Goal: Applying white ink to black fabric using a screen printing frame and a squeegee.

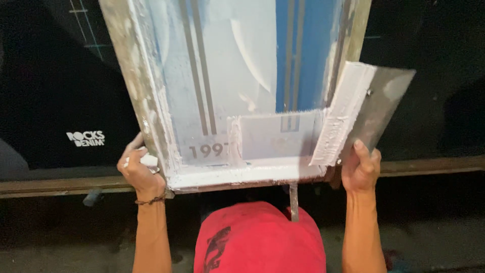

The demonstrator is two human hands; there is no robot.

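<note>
Printing screen frame (151,101): stiff wood, ink-slick, likely light; lies on black cloth (50,76). Left hand (139,172) clamps near corner. Right hand (359,169) grips squeegee (353,108) at frame's rt edge. Hold by frame rails.

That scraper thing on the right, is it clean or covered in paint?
Covered. The squeegee has thick white ink along its whole edge, held by the right hand; only its grey upper part looks mostly bare.
</note>
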